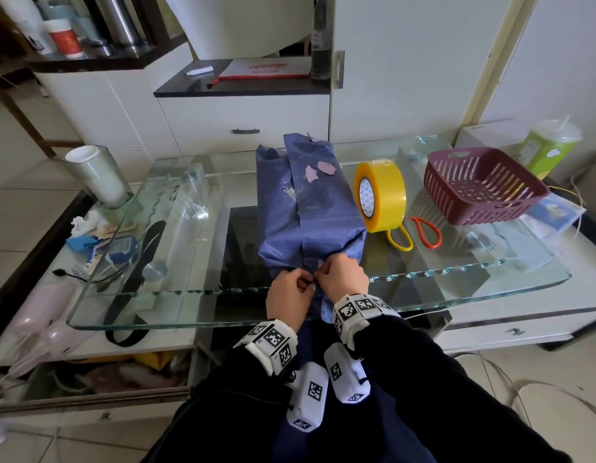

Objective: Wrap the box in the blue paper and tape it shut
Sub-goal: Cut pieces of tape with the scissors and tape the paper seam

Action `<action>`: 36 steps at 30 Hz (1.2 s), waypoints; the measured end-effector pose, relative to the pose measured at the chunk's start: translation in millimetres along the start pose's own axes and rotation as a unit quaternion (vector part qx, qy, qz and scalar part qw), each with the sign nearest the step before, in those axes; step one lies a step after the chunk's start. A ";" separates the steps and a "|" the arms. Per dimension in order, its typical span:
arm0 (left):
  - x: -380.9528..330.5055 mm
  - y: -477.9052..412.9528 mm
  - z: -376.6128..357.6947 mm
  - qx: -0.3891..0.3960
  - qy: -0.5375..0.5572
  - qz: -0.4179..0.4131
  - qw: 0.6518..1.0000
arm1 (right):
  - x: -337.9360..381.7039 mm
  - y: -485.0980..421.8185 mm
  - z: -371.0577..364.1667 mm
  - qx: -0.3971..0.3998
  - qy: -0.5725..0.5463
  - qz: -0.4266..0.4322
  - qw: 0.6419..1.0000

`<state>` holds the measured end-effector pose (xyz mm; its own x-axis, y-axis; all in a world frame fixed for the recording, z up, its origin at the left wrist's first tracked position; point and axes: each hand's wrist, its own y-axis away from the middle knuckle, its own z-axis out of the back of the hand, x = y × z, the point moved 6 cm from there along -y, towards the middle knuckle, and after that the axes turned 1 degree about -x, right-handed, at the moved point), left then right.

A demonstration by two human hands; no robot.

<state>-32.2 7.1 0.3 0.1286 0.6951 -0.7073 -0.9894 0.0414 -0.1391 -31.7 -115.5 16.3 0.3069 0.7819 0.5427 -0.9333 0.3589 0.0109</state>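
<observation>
Lying lengthwise away from the person, the long box wrapped in crumpled blue paper point(306, 202) rests on the clear glass tabletop point(457, 282) with its long axis running from the near edge toward the white cabinet behind. Its near end faces the hands directly — that is the relation the next move turns on, since the loose paper there has to be gathered and folded flat against that end. The left hand point(288, 295) and the right hand point(343, 279) meet at that near end, both curled with fingertips pinched on the blue paper's hanging flap; how firm the grip is I cannot tell, as the fingers hide the fold. Both hands sit about equally close, the right a touch further forward on the box's corner.

The upper face of the wrap shows torn patches with paler layers beneath, so the paper looks fragile and will likely tear if pulled hard.

The roll of yellow packing tape point(380, 195) stands on edge just beside the box on its right — nearer the right hand. Scissors with yellow and orange loop handles point(416, 233) lie partly behind the roll. The dark red slotted plastic basket point(483, 185), further right, appears empty.
</observation>
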 end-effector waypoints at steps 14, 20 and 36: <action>-7.5 -24.6 3.9 0.010 -0.005 0.027 1.000 | 8.3 -19.7 12.6 -0.013 0.055 0.022 0.998; 4.0 -41.2 5.9 0.043 0.011 -0.010 0.999 | 8.1 -33.6 7.2 0.017 0.011 0.036 0.999; 20.8 -46.3 -16.2 0.130 -0.130 -0.147 0.972 | -13.4 -59.2 -30.4 0.073 -0.012 0.137 0.988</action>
<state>17.4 8.0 -19.2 0.4202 0.7827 -0.4592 -0.9006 0.4217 -0.1053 25.1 -131.7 -17.2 0.0360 0.8269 0.5612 -0.9983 0.0559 -0.0185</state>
